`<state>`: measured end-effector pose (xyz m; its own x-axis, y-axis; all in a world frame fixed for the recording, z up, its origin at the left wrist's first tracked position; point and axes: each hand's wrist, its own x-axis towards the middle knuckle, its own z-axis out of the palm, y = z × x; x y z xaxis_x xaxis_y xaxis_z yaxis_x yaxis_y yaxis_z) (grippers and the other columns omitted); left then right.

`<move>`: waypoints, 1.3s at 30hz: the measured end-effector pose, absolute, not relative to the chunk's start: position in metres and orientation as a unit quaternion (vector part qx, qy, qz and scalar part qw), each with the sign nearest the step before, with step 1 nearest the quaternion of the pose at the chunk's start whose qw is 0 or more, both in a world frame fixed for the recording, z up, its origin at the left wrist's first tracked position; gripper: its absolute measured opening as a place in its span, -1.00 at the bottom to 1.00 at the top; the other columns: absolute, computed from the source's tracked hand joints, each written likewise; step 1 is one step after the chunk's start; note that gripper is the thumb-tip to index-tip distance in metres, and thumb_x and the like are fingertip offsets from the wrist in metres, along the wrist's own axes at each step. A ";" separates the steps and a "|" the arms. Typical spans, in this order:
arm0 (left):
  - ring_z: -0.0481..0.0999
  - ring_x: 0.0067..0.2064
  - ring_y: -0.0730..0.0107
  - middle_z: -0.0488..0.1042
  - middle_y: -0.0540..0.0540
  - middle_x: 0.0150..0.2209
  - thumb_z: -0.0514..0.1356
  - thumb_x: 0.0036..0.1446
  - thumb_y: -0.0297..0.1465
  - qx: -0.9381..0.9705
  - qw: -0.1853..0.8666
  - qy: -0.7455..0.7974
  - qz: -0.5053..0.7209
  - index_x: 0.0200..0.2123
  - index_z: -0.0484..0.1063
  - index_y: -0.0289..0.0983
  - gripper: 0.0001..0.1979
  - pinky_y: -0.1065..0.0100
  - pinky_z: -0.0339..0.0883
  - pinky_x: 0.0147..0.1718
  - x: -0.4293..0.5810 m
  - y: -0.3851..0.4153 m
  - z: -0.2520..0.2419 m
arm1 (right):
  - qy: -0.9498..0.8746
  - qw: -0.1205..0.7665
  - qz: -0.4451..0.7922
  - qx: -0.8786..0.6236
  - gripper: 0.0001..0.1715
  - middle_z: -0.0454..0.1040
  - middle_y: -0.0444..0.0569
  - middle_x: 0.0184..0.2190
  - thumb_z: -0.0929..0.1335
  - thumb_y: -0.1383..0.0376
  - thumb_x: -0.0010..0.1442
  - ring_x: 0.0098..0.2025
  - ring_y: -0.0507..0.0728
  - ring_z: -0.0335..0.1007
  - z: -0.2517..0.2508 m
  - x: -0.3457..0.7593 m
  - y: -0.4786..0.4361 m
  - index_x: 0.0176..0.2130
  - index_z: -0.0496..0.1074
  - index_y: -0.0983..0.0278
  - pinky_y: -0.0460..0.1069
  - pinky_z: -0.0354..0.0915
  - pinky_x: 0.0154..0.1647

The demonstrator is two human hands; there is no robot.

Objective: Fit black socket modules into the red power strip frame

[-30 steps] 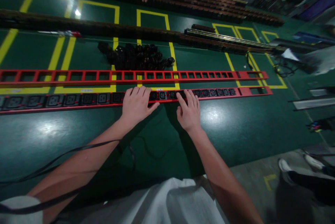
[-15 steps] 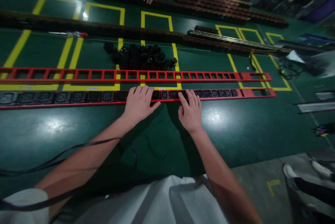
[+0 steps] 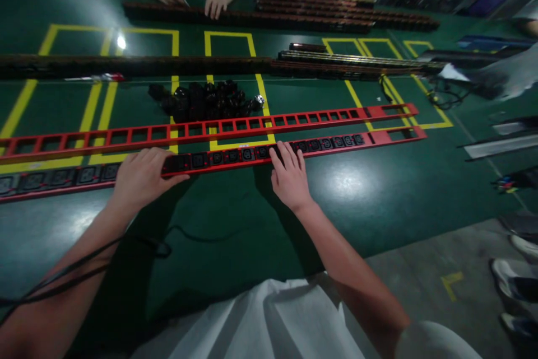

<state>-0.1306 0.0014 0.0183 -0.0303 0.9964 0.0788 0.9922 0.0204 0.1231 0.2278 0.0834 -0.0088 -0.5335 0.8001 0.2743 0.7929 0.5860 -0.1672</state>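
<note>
A long red power strip [image 3: 229, 166] filled with black sockets lies across the green table in front of me. My left hand [image 3: 140, 177] grips it left of centre, fingers curled over the far edge and thumb along the near side. Farther right, my right hand [image 3: 291, 177] rests on the sockets with its fingers apart, holding nothing. Just beyond lies a second red frame [image 3: 162, 142], its row of openings without sockets. Behind that frame sits a pile of black socket pieces [image 3: 202, 102].
Dark long rails [image 3: 168, 65] cross the table behind the pile. At the far side, a co-worker's hands [image 3: 216, 6] are at another rail, near stacked rails [image 3: 315, 6]. Black cables [image 3: 84, 258] hang over my left forearm. Tangled wires [image 3: 448, 98] lie at the right.
My left hand has slid left along the power strip, away from my right hand. The right hand stays on the sockets. The whole view has turned and shifted slightly.
</note>
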 end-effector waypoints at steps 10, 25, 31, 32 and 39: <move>0.50 0.03 -0.12 0.55 -0.29 -0.02 0.20 0.21 0.03 0.719 0.006 0.690 0.083 0.02 0.43 -0.24 -0.48 0.04 0.28 -0.07 -0.092 0.021 0.015 | -0.880 0.155 0.026 -0.448 -0.40 0.27 0.18 0.36 0.25 0.35 0.32 0.44 0.27 0.10 0.003 0.250 0.096 0.30 0.31 0.42 0.29 -0.01 0.50; 0.48 -0.06 -0.02 0.56 -0.26 -0.06 0.16 0.24 0.08 0.735 -0.051 0.661 0.143 0.01 0.46 -0.33 -0.41 0.07 0.23 -0.14 -0.023 0.049 0.002 | -0.818 0.253 -0.027 -0.517 -0.25 0.16 0.26 0.39 0.27 0.34 0.28 0.48 0.39 -0.05 -0.037 0.288 0.116 0.40 0.12 0.34 0.42 0.12 0.40; 0.45 -0.08 -0.04 0.54 -0.28 -0.06 0.13 0.27 0.02 0.739 -0.055 0.658 0.134 0.02 0.44 -0.35 -0.45 0.06 0.22 -0.16 -0.023 0.047 0.004 | -0.826 0.251 -0.044 -0.503 -0.26 0.14 0.21 0.39 0.28 0.36 0.29 0.48 0.40 -0.04 -0.034 0.287 0.116 0.41 0.12 0.25 0.40 0.15 0.40; 0.45 -0.08 -0.04 0.54 -0.29 -0.06 0.13 0.28 0.01 0.740 -0.054 0.658 0.131 0.02 0.44 -0.36 -0.46 0.06 0.21 -0.16 -0.022 0.047 0.005 | -0.826 0.250 -0.047 -0.502 -0.26 0.15 0.21 0.39 0.27 0.36 0.30 0.48 0.39 -0.03 -0.034 0.287 0.116 0.41 0.13 0.25 0.39 0.16 0.40; 0.43 -0.06 -0.07 0.52 -0.31 -0.04 0.12 0.29 -0.03 0.743 -0.041 0.655 0.129 0.05 0.42 -0.37 -0.47 0.04 0.22 -0.13 -0.022 0.046 0.007 | -0.824 0.261 -0.054 -0.500 -0.29 0.16 0.14 0.38 0.28 0.37 0.29 0.46 0.37 0.01 -0.034 0.287 0.117 0.38 0.18 0.17 0.40 0.19 0.38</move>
<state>-0.0216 0.0457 0.0075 0.1087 0.9632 0.2458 0.9845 -0.1386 0.1078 0.2872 0.1173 -0.0336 -0.3642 0.7960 0.4835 0.8519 0.4945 -0.1725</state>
